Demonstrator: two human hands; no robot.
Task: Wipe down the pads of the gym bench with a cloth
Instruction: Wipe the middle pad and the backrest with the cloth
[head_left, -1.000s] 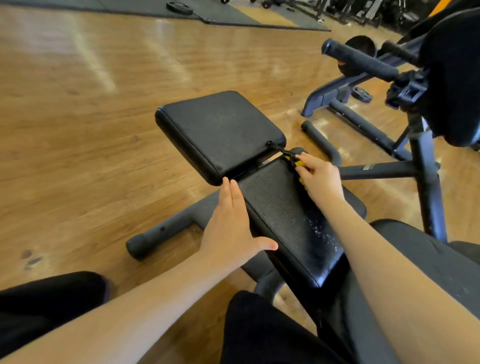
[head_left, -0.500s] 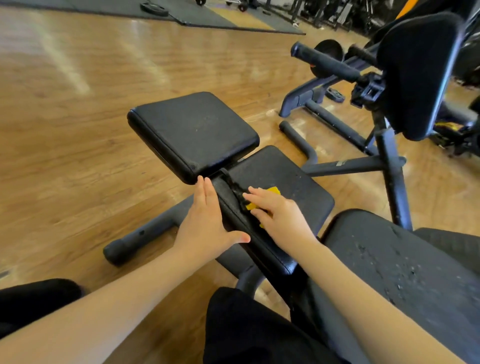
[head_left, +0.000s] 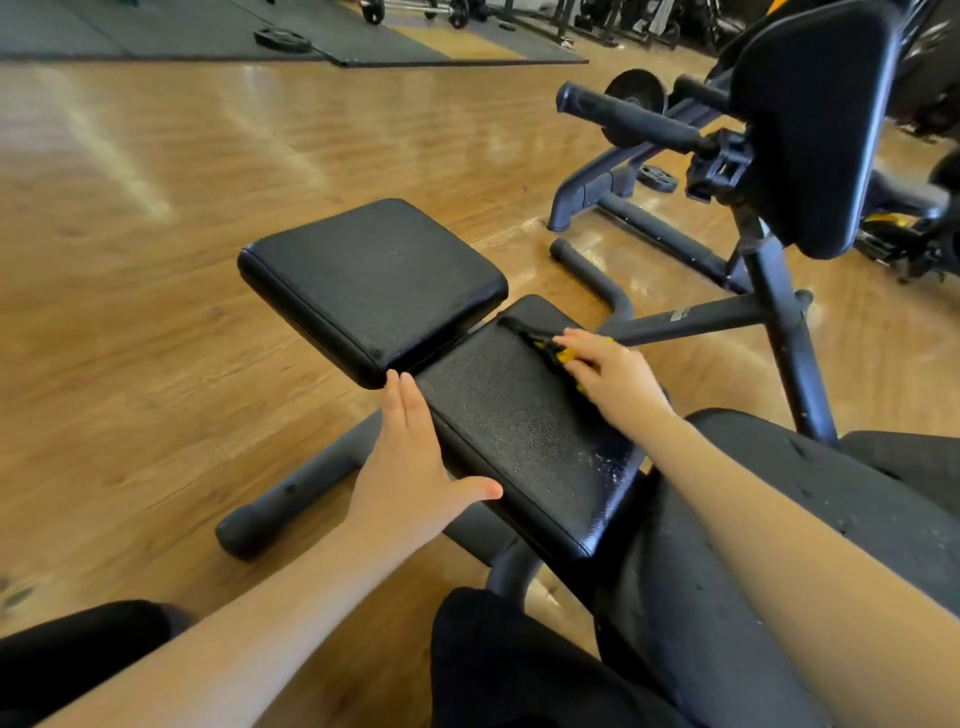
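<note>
On the wooden gym floor (head_left: 156, 260), the bench pad (head_left: 519, 431) runs lengthwise toward the person, right hand (head_left: 613, 374) pressing a cloth (head_left: 563, 356) flat-fingered at its far corner, left hand (head_left: 410, 467) open, steadying the near edge.

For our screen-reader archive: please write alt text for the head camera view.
A right hand presses a yellow-and-black cloth onto a black gym bench pad, while the left hand rests flat against the pad's near edge, on a wooden floor.

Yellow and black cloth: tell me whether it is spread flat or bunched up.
Bunched up: the yellow and black cloth shows only as a crumpled wad under the right hand on the black textured bench pad.
</note>
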